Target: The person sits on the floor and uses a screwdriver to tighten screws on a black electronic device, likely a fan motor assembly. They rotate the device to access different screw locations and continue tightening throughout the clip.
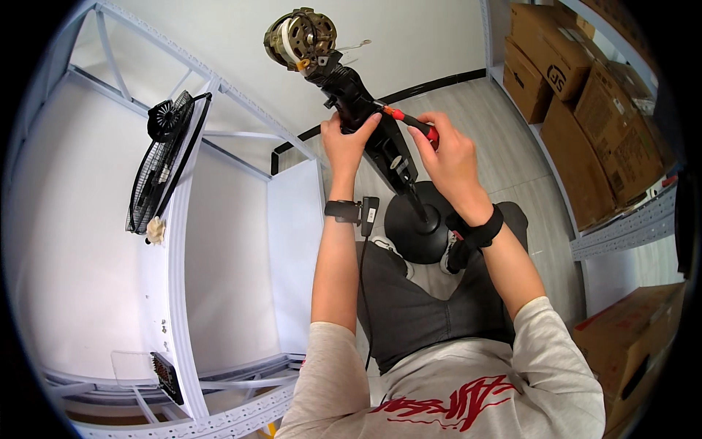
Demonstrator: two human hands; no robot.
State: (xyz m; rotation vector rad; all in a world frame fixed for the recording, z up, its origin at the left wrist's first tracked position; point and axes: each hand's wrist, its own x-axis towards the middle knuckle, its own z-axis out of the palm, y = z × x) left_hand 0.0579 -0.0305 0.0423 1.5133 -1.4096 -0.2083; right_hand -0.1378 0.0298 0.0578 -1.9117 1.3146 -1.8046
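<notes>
red lettering runs across the light grey shirt; a round black logo marks a cardboard box on the right shelf.

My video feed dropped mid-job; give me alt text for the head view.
A person's right hand holds a red-and-black screwdriver at a black fan stand, which the left hand grips below its exposed motor. A fan grille rests on white shelving at left; cardboard boxes stand at right.

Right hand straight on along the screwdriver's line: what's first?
Probably the fan's black housing: the screwdriver in the right hand leads, its tip looking at or near it. The left hand is close too; depth is unclear.
</notes>
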